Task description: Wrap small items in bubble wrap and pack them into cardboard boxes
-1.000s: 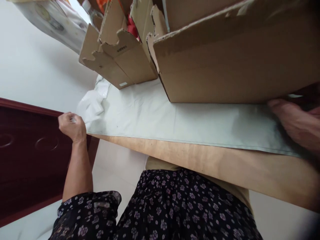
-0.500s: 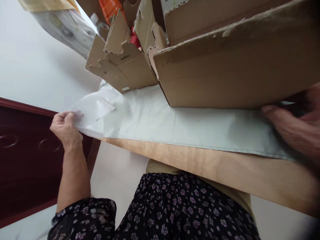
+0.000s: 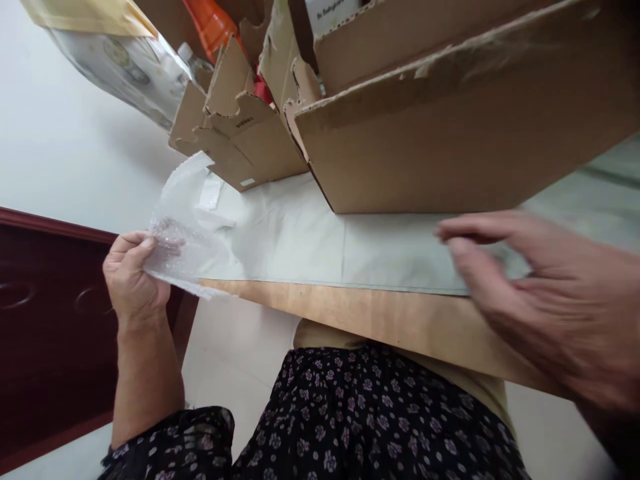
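My left hand (image 3: 135,277) is closed on a sheet of clear bubble wrap (image 3: 193,230), pinching its left edge between thumb and fingers. The wrap stands partly raised over the left end of the table, and its lower corner hangs past the front edge. Over the right part of the table hovers my right hand (image 3: 560,293), slightly blurred. Its thumb and forefinger curve towards each other with a gap between them, and nothing shows in them. The other right fingers are mostly hidden behind the hand.
A large cardboard box (image 3: 450,147) and a smaller one (image 3: 250,147) stand on the pale cloth (image 3: 300,247). An orange item (image 3: 213,27) and a clear bottle (image 3: 195,60) show at the smaller box. The table's wooden edge (image 3: 325,300) runs before me. A dark red panel (image 3: 55,320) stands left.
The bubble wrap has been lifted and turned upward in my left hand. My right hand has moved left, away from the large box's lower right edge, and into fuller view.
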A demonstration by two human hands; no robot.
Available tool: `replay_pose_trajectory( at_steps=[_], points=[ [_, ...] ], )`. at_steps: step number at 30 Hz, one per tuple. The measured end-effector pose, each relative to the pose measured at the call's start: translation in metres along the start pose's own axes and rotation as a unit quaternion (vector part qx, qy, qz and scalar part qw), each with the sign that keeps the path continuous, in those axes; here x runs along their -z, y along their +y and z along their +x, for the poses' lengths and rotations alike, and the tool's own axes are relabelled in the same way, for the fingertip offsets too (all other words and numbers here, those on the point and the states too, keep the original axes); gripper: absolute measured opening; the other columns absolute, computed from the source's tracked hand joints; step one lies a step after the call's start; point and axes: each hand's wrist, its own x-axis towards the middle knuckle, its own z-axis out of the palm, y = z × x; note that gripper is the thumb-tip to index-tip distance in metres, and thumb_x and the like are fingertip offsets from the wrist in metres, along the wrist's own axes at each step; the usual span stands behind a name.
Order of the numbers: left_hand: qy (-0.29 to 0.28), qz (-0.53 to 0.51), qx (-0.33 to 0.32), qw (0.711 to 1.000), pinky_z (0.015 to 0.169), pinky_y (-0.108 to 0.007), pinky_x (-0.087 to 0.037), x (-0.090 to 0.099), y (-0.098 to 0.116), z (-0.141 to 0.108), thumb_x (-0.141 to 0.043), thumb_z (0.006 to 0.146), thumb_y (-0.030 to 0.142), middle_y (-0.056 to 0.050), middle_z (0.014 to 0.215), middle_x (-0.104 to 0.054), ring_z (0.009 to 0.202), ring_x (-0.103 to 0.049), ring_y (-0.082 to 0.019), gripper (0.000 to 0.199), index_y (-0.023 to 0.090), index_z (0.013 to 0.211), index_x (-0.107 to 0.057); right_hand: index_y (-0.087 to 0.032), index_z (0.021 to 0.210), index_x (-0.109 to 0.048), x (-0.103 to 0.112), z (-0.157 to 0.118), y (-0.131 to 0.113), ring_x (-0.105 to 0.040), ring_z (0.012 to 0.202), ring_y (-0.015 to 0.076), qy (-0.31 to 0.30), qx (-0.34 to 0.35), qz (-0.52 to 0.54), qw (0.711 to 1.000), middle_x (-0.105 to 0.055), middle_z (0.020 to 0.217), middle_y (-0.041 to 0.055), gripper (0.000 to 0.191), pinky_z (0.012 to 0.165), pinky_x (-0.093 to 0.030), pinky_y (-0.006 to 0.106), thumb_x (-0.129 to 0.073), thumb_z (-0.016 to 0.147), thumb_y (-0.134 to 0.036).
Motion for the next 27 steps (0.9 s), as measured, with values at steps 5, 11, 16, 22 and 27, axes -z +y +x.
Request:
replay_pose_trajectory(
  at_steps=[5,11,16,22,27],
  points=[
    [-0.157,0.067,-0.036,0.985,0.095,-0.037,-0.060,-0.021,-0.009,-0.049,-0.077,0.082,0.024,-0.004,0.112,-0.080,0.115,-0.073,-0.025,0.007,0.021,0.088,-0.074,-0.022,0.116,-0.074,-0.045,0.019,-0.051,-0.074,0.102,0.0243,-0.189,-0.057,0.248,0.948,-0.078,0.114,0.0071,0.031,0.083,-0.061,0.037,-0.064,0.093,-0.040],
    [-0.488,0.111,-0.088,0.861,0.110,-0.047,-0.054,-0.049,-0.005,-0.097,-0.068,0.096,0.028,-0.010,0.143,-0.068,0.132,-0.065,-0.029,0.033,0.028,0.129,-0.070,-0.011,0.149,-0.053,-0.110,0.040,-0.052,-0.070,0.117,0.0299,-0.321,-0.199,0.300,0.876,-0.069,0.135,0.0201,0.073,0.101,-0.056,0.045,-0.074,0.087,-0.044],
    [-0.315,0.260,-0.215,0.887,0.118,-0.053,-0.046,-0.060,-0.014,-0.079,-0.071,0.094,0.027,-0.004,0.136,-0.068,0.134,-0.060,-0.029,0.030,0.030,0.124,-0.069,-0.011,0.139,-0.060,-0.128,0.036,-0.043,-0.071,0.096,0.0206,-0.306,-0.163,0.282,0.895,-0.077,0.106,0.0088,0.053,0.088,-0.053,0.033,-0.067,0.086,-0.013],
    [-0.283,0.379,-0.208,0.856,0.116,-0.050,-0.046,-0.088,-0.061,-0.052,-0.070,0.091,0.037,-0.005,0.152,-0.056,0.145,-0.050,-0.029,0.057,0.026,0.144,-0.053,-0.018,0.109,-0.073,-0.125,0.030,-0.044,-0.062,0.081,0.0153,-0.304,-0.099,0.212,0.923,-0.072,0.088,0.0003,0.025,0.073,-0.041,0.028,-0.056,0.091,-0.010],
    [-0.188,0.334,-0.191,0.904,0.087,-0.040,-0.058,-0.092,-0.084,-0.032,-0.060,0.090,0.022,-0.004,0.093,-0.076,0.088,-0.072,-0.020,0.022,0.014,0.103,-0.075,-0.018,0.097,-0.069,-0.120,0.032,-0.042,-0.056,0.074,0.0130,-0.322,-0.109,0.223,0.914,-0.067,0.080,-0.0015,0.019,0.069,-0.035,0.027,-0.054,0.091,-0.009]
  ],
)
